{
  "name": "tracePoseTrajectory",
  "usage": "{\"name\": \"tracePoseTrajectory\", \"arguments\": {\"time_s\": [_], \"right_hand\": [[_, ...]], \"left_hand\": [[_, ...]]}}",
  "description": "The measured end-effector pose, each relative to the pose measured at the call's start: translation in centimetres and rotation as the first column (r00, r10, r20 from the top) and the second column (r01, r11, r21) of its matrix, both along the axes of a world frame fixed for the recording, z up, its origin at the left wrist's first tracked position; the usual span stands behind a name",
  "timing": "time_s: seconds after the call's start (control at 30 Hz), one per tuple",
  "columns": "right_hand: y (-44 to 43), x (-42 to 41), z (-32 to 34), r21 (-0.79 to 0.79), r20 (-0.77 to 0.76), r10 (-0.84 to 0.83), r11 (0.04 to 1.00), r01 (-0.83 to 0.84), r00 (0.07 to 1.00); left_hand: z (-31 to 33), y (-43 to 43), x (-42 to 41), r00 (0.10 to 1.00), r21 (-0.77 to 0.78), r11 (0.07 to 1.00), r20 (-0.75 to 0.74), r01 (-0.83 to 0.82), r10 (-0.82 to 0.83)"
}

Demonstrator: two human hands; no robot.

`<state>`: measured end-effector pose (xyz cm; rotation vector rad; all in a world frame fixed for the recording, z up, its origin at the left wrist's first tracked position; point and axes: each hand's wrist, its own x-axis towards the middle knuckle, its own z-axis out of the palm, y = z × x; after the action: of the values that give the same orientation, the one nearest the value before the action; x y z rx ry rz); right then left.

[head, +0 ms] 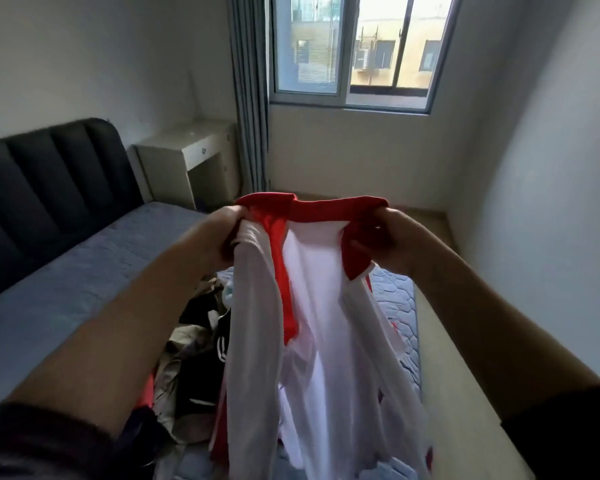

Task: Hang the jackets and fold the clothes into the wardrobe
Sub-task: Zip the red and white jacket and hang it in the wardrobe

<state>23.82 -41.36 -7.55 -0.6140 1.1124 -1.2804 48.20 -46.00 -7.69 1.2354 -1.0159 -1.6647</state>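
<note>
I hold up a red and white jacket point(312, 306) by its red collar, its white lining facing me and its body hanging down over the bed. My left hand point(222, 233) grips the collar's left end. My right hand point(392, 237) grips the collar's right end. Under the jacket, a pile of clothes point(191, 358) in black, beige and red lies on the bed. No wardrobe is in view.
The bed point(84, 271) has a blue-grey cover and a black padded headboard point(49, 181) at the left. A pale bedside desk point(191, 161) stands by the grey curtain point(250, 98). A window point(354, 46) is ahead. Bare floor point(465, 375) runs along the bed's right side.
</note>
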Motion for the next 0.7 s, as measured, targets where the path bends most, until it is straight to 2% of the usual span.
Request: {"name": "tracePoseTrajectory", "arguments": {"time_s": [0.07, 0.17, 0.3, 0.33, 0.4, 0.5, 0.6, 0.7], "right_hand": [[-2.6, -0.2, -2.7, 0.060, -0.081, -0.041, 0.997, 0.046, 0.996], [-6.9, -0.6, -8.6, 0.178, -0.226, -0.124, 0.970, 0.166, 0.966], [-11.3, -0.1, -17.4, 0.246, -0.326, -0.169, 0.935, 0.256, 0.930], [-12.3, 0.1, -19.2, 0.235, -0.334, -0.167, 0.938, 0.254, 0.928], [-13.6, 0.7, -22.1, 0.203, -0.320, -0.114, 0.962, 0.185, 0.941], [-14.7, 1.3, -27.1, 0.238, -0.289, 0.002, 0.969, 0.069, 0.957], [-14.1, 1.6, -33.8, 0.339, -0.382, 0.114, 0.940, 0.024, 0.917], [-11.7, 2.0, -41.1, 0.432, -0.388, 0.160, 0.901, 0.026, 0.907]], "left_hand": [[-3.1, -2.8, -0.8, 0.994, 0.056, 0.997, 0.106, -0.047, 0.041], [-8.9, -6.8, -1.8, 0.911, 0.066, 0.995, 0.410, -0.076, 0.042], [-17.9, -11.0, -2.6, 0.822, 0.056, 0.997, 0.569, -0.053, 0.012], [-19.9, -12.0, -2.8, 0.818, 0.042, 0.998, 0.574, -0.056, 0.022], [-23.0, -13.5, -3.7, 0.872, 0.058, 0.997, 0.489, -0.060, 0.024], [-27.8, -14.9, -4.8, 0.940, 0.221, 0.975, 0.336, -0.018, -0.059], [-34.2, -14.5, -4.6, 0.924, 0.295, 0.955, 0.354, 0.033, -0.141], [-41.2, -12.1, -3.6, 0.915, 0.370, 0.928, 0.362, 0.037, -0.180]]}}
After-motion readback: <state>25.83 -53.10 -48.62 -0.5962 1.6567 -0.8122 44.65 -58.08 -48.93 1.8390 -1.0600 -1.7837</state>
